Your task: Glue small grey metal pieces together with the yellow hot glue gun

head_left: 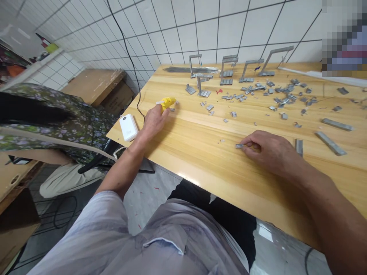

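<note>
My left hand [155,119] is closed around a yellow hot glue gun [168,102] near the table's left side, with its nozzle pointing right. A small grey piece lies just under the nozzle. My right hand [269,149] pinches a small grey metal piece [239,146] between thumb and fingers, low over the wooden table [195,152]. A few tiny scraps [222,141] lie to the left of that piece. Several small grey metal pieces [283,100] are scattered across the table beyond my right hand.
Grey bracket-shaped frames [228,59] stand along the back, beside a bundle of thin rods [177,69]. Grey bars [331,143] lie at the right. A white power bank [129,127] sits at the left edge near a black cable [139,89]. Another person in a floral top [86,118] is at left.
</note>
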A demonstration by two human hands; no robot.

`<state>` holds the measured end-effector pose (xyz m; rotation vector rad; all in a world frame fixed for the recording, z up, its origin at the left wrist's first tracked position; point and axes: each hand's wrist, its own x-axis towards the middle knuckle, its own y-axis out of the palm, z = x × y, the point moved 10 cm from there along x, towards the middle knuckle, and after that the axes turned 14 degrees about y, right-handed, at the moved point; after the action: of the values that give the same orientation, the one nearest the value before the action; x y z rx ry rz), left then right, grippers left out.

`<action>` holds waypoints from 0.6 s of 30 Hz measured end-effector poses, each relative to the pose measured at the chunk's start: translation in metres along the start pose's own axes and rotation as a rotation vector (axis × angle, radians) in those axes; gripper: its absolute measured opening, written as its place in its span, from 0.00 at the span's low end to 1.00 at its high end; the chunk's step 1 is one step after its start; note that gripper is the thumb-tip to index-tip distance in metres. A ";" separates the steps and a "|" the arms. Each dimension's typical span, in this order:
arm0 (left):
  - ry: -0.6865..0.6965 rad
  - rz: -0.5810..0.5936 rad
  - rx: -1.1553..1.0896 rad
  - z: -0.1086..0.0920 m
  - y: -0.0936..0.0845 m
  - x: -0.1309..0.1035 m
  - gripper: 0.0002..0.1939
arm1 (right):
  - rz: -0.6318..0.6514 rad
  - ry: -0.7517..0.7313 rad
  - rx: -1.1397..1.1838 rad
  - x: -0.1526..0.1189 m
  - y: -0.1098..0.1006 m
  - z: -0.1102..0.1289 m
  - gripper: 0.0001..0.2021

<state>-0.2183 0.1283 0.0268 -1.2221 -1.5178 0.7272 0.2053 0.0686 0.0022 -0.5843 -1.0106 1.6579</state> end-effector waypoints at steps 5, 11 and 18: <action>-0.005 0.051 -0.042 -0.003 0.000 -0.003 0.27 | 0.010 0.021 -0.014 0.000 0.002 -0.002 0.09; -0.025 -0.007 -0.037 -0.004 -0.005 -0.001 0.23 | 0.029 0.020 -0.014 0.001 0.003 0.000 0.08; -0.053 0.000 -0.008 0.000 0.001 -0.005 0.21 | 0.019 0.026 -0.021 0.000 0.003 -0.002 0.09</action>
<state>-0.2184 0.1238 0.0241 -1.2178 -1.5651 0.7596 0.2049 0.0691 -0.0011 -0.6299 -1.0072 1.6543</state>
